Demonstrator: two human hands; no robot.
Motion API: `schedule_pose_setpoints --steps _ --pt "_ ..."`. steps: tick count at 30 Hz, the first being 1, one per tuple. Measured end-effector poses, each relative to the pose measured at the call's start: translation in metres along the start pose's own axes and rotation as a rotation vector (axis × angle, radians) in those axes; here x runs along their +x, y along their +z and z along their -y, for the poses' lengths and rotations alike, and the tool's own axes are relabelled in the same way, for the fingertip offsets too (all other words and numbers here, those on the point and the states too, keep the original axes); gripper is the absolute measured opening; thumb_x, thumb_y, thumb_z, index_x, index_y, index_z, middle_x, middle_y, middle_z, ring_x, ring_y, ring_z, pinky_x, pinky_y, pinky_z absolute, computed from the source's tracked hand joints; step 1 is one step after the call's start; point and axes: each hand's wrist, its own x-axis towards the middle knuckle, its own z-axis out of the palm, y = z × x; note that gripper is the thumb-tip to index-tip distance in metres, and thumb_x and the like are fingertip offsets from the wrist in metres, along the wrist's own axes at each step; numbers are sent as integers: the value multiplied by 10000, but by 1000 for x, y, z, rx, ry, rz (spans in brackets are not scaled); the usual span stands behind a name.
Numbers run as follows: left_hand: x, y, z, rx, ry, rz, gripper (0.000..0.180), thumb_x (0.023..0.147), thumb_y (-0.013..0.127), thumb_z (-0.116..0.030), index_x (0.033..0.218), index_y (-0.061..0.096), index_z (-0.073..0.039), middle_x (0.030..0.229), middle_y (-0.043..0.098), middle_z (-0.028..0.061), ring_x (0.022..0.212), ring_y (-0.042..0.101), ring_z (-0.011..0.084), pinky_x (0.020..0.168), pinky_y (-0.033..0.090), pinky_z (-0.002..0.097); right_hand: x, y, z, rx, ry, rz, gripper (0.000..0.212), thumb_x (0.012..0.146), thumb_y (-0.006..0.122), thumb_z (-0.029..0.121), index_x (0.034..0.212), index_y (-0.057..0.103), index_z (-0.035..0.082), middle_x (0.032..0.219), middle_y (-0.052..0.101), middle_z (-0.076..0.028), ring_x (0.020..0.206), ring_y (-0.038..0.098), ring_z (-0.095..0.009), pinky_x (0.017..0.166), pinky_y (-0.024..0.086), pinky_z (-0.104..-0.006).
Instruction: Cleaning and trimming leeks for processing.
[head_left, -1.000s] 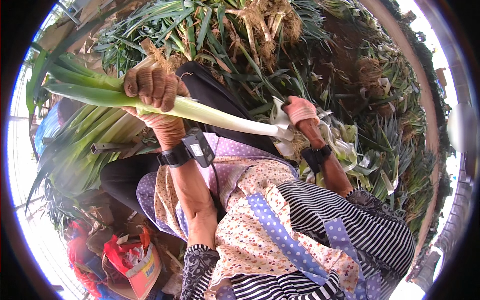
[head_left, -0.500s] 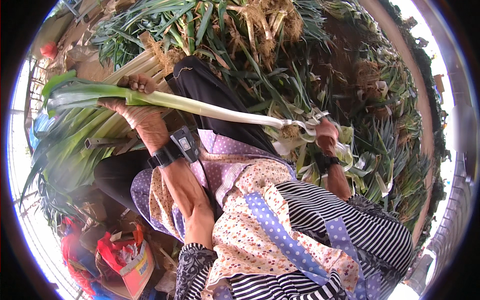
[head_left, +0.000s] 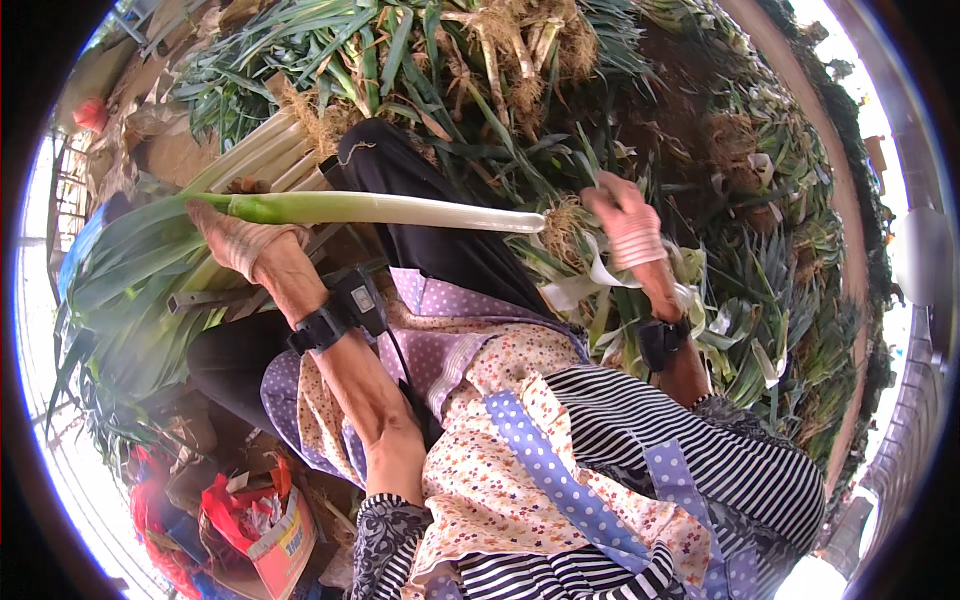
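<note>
A long leek (head_left: 390, 210) lies across my raised knee, green leaves to the left and white shank to the right. My left hand (head_left: 240, 240) is closed round its green part, the fingers partly hidden behind it. Just past the shank's root end is my right hand (head_left: 630, 220), slightly blurred, fingers apart, with nothing visible in it. It does not touch the leek. Pale peeled leaf strips (head_left: 600, 275) lie below that hand, near a tuft of roots (head_left: 563, 230). Both wrists wear black bands, the left with a small device (head_left: 360, 300).
Trimmed leeks (head_left: 285, 150) are stacked on a metal frame (head_left: 190, 302) at my left. Unpeeled leeks with roots (head_left: 530, 50) are heaped ahead. Leaf waste (head_left: 770, 300) covers the ground at right. An open carton (head_left: 285, 545) with red plastic stands at lower left.
My right hand has let go of the pale strip at the leek's root end and moved up and slightly left. The left hand still holds the leek, now lying more level.
</note>
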Motion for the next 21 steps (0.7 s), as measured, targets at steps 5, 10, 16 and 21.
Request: schedule_pose_setpoints --steps 5,10,16,21 --pt "5 2 18 -112 -23 -29 389 879 580 -414 945 489 -42 664 569 94 504 535 193 450 466 290 30 47 24 159 151 190 370 850 595 349 1110 623 87 1045 625 -155 954 609 -311 823 477 -340" --pt "-13 5 10 -58 -74 -58 336 874 584 -428 924 524 -101 664 565 62 513 537 187 463 463 307 26 90 -18 -541 -218 645 312 796 538 101 1084 622 185 973 611 -132 915 611 -283 808 491 -341" --pt "10 7 -1 -313 -118 247 390 811 650 -475 907 567 -106 647 549 30 503 496 160 465 420 299 -70 52 -118 -270 765 415 407 824 593 315 1140 595 58 1075 626 -144 998 587 -296 863 446 -356" --pt "-24 24 -5 -464 -277 451 466 813 602 -559 985 569 -128 659 539 20 502 489 125 461 404 257 -12 5 -85 -102 130 75 480 882 537 380 1215 534 35 1135 597 -174 1044 577 -295 890 437 -348"
